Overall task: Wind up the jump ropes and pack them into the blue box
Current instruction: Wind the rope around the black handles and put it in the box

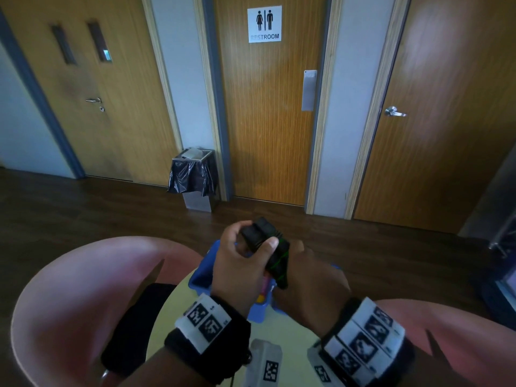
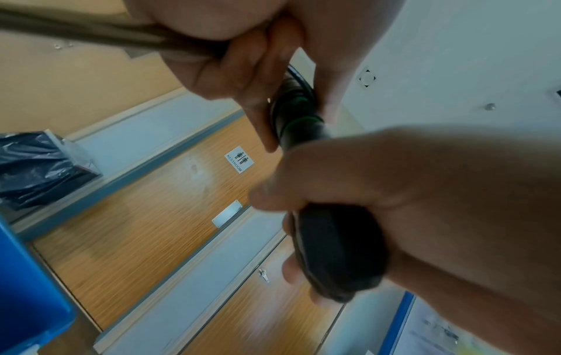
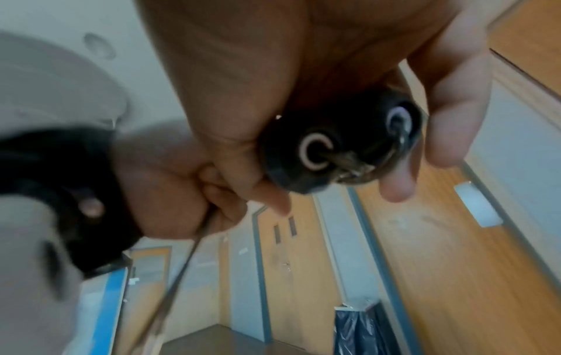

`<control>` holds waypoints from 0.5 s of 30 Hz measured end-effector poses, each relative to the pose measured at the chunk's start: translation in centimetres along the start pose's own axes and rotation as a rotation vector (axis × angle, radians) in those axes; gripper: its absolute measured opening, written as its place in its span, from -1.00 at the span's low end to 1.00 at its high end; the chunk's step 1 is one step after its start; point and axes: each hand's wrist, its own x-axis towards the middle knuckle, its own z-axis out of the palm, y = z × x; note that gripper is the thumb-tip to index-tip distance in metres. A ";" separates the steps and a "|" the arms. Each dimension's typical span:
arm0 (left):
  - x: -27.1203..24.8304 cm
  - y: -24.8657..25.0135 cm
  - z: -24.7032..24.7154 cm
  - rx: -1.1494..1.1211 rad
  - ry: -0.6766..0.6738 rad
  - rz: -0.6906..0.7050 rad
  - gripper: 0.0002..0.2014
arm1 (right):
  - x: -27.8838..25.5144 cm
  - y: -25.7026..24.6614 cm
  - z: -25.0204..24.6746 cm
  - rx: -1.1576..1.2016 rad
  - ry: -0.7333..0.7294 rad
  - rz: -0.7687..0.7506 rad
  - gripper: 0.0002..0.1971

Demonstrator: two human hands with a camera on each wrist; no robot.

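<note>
A black-handled jump rope (image 1: 264, 241), its green cord wound round the two handles, is held up above the blue box (image 1: 199, 277). My left hand (image 1: 245, 255) grips the handles near their top end, thumb across them. From the other side my right hand (image 1: 310, 272) wraps the lower, cord-wound part. The left wrist view shows my left hand (image 2: 394, 192) curled round a handle end (image 2: 340, 252), with the right hand's fingers (image 2: 258, 100) on the wound part. The right wrist view shows two ringed handle ends (image 3: 334, 149) inside my right hand (image 3: 273, 72), and a loose strand (image 3: 170, 288) hanging down.
The box stands on a pale yellow round table (image 1: 287, 328) and holds pink and yellow items (image 1: 264, 289). Pink chairs (image 1: 69, 289) (image 1: 460, 344) flank the table. A bin with a black bag (image 1: 192, 177) stands by the restroom door (image 1: 268, 121).
</note>
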 end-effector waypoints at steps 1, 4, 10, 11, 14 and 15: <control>0.1 0.1 -0.3 0.002 -0.008 -0.005 -0.69 | 0.4 -0.1 0.1 0.076 -0.018 0.010 -0.49; 0.5 -0.1 -2.0 -0.043 -0.076 -0.021 -0.66 | 0.8 -0.3 0.9 0.374 -0.116 0.017 -0.62; 1.0 -0.7 -6.7 -0.274 -0.193 -0.047 -0.44 | 1.6 -3.8 2.3 0.804 -0.338 0.036 -0.49; 1.2 -0.6 -7.5 -0.316 -0.226 -0.062 -0.41 | 1.7 -4.6 2.4 0.869 -0.387 0.056 -0.44; 2.3 0.0 -10.2 -0.357 -0.351 -0.089 -0.26 | 1.8 -7.3 3.0 1.171 -0.536 0.144 -0.39; 2.8 0.3 -11.1 -0.375 -0.384 -0.090 -0.21 | 1.9 -8.1 3.1 1.298 -0.588 0.163 -0.42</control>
